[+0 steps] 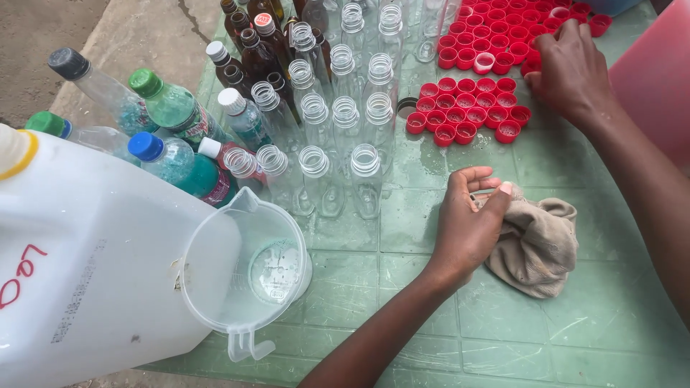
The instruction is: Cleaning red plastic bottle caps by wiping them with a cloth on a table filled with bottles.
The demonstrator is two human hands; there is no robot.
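Nearest my camera sits one white jerrycan (pixel 86 266), with one clear measuring jug (pixel 248 276) leaning against it. Beyond them stand four capped plastic bottles (pixel 172 108), then roughly fifteen open clear bottles (pixel 345 115) in rows. My left hand (pixel 467 223) has its fingers curled, thumb against fingertips, pinching something small I cannot make out; one beige cloth (pixel 535 244) lies touching that hand's right side. Sixteen red caps (pixel 467 111) sit in one cluster, more beyond. My right hand (pixel 571 72) rests there, fingers bent over the caps.
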